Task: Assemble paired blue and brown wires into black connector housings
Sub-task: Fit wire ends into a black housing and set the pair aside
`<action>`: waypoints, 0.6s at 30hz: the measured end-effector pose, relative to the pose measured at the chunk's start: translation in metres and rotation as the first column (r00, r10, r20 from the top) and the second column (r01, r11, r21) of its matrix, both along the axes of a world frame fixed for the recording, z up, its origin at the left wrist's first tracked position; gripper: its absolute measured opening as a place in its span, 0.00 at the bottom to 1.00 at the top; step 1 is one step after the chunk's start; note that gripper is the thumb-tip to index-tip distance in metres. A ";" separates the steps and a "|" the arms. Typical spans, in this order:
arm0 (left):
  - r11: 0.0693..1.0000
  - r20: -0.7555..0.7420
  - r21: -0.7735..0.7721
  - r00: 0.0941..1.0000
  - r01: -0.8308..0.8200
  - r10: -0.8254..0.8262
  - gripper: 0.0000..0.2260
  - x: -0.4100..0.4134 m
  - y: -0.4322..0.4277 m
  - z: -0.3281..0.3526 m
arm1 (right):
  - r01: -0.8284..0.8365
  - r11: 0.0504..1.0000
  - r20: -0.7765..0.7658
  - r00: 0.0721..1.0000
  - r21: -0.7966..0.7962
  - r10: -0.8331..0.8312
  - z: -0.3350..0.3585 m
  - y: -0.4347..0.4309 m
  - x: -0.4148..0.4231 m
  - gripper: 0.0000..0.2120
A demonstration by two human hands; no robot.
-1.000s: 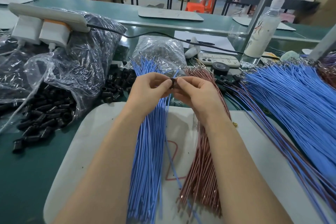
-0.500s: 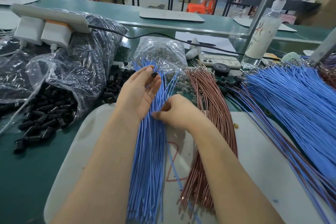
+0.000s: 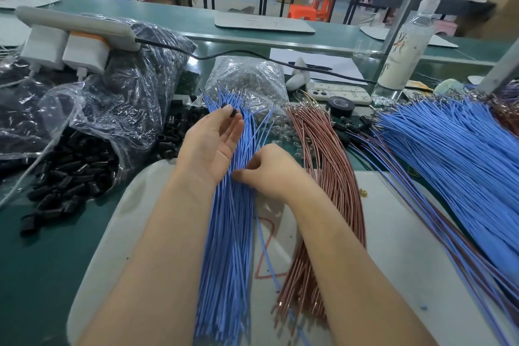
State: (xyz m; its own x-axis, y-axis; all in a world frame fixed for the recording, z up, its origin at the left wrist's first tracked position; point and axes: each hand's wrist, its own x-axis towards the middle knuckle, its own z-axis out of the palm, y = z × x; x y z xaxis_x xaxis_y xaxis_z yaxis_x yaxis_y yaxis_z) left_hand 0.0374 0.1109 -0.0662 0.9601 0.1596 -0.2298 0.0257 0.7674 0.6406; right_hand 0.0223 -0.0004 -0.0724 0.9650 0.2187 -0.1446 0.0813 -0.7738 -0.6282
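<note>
I see left hand (image 3: 213, 146) pinching small black plastic connector housing (image 3: 230, 111); right hand (image 3: 273, 171), grip I cannot tell, may drag several thin blue wires (image 3: 227, 233).

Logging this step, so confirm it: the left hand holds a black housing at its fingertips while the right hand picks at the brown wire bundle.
One thing is wrong: in the head view the right hand picks at the blue wire bundle, not the brown wire bundle beside it. The left hand does hold a black housing at its fingertips.
</note>
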 end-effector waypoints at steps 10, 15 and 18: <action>0.999 0.007 0.031 1.000 0.023 -0.023 0.04 0.000 -0.001 0.001 | 0.027 0.968 -0.114 0.993 0.249 0.002 0.003 -0.014 0.004 0.12; 0.999 0.002 0.031 1.000 0.017 -0.017 0.03 -0.001 -0.003 0.000 | 0.016 0.997 -0.060 0.998 0.078 -0.012 0.002 -0.003 0.002 0.15; 0.999 0.005 0.033 1.000 0.015 -0.015 0.02 0.000 -0.004 -0.001 | 0.012 0.994 -0.081 0.997 0.112 -0.003 0.002 -0.001 0.001 0.13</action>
State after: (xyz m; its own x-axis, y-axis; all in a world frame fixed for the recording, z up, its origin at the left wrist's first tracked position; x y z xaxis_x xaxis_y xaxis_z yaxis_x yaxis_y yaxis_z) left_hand 0.0369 0.1074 -0.0671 0.9636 0.1528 -0.2193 0.0333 0.7454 0.6658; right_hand 0.0230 -0.0010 -0.0706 0.9529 0.2312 -0.1964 0.0219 -0.6981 -0.7157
